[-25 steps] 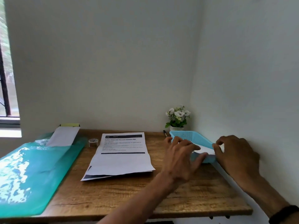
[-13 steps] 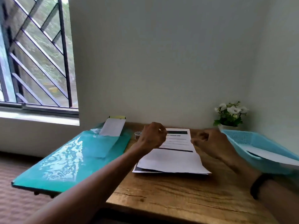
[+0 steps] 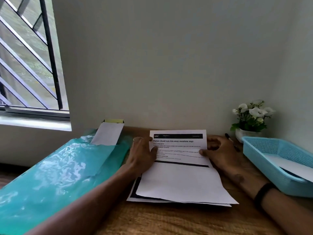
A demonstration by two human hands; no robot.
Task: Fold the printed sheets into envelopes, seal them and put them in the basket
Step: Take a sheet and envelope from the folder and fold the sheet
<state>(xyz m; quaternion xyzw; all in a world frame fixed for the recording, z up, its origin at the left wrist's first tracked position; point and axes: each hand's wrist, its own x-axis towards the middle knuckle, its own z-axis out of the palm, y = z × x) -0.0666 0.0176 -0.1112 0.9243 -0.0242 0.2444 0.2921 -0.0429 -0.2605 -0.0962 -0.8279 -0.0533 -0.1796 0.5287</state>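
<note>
At the wooden desk (image 3: 169, 221), my forearms reach in from the near edge toward a small stack of printed sheets (image 3: 183, 184). My left hand (image 3: 144, 155) grips the top sheet's left edge, thumb on the print; my right hand (image 3: 220, 153) pinches its right edge, thumb on top, a black band (image 3: 263, 190) at that wrist. To the right sits the blue basket (image 3: 264, 148), white paper (image 3: 291, 165) inside. A green folder (image 3: 59, 172) lies left, an envelope (image 3: 108, 134) on it. Flowers (image 3: 250, 116) stand by the far wall.
</note>
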